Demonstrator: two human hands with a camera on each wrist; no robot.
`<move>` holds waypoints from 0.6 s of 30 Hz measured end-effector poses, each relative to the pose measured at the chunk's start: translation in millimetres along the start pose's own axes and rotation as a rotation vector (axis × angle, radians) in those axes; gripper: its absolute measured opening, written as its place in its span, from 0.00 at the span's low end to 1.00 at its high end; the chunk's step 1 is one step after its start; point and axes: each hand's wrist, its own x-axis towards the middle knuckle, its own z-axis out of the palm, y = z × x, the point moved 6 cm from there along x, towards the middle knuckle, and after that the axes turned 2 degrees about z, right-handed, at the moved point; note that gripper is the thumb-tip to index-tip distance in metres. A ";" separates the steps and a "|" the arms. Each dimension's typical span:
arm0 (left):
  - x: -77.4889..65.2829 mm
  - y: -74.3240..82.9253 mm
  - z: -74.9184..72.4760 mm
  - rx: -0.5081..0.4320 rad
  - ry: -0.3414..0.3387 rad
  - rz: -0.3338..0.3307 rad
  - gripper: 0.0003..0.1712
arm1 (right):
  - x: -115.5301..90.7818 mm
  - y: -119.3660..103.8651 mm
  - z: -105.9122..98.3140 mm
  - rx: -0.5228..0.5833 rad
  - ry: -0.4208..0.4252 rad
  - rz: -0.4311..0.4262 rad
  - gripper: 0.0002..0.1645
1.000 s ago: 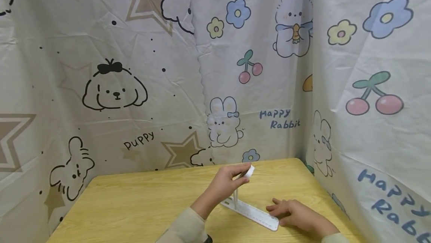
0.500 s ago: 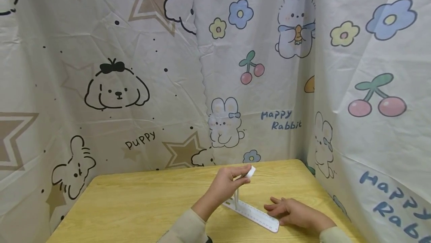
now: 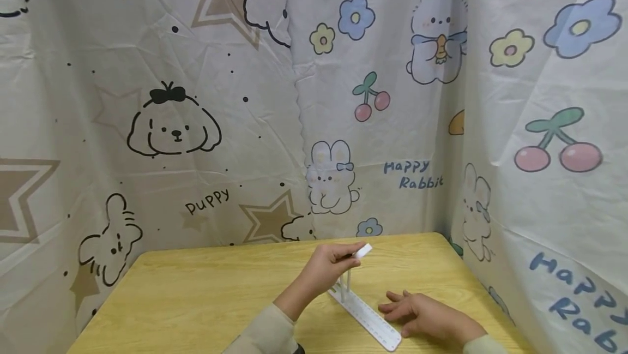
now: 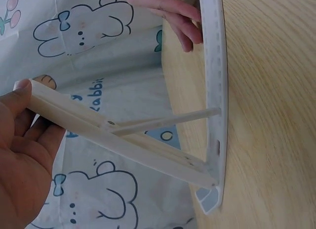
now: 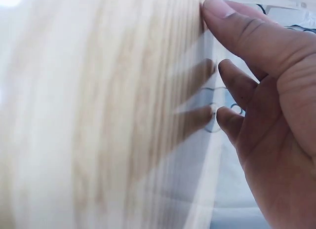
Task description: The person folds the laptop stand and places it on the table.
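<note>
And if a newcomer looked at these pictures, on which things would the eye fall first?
Probably the curtains, printed with cartoon puppies and rabbits, filling the background. Next, the white folding stand on the yellow wood-grain table, low in the head view: the left hand pinches it at the top, and the right hand is beside it.

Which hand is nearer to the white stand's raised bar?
Left. The left hand grips the raised bar at its upper end; the right hand is lower down, beside the near end of the base.
</note>
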 end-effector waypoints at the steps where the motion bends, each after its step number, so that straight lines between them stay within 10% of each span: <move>1: -0.6 0.7 -0.5 -0.006 -0.005 0.004 0.22 | 1.4 0.3 0.0 0.011 -0.002 0.003 0.26; 18: -4.9 -1.7 -4.3 0.025 -0.025 -0.003 0.22 | 10.4 -11.1 14.0 -0.114 -0.002 -0.060 0.30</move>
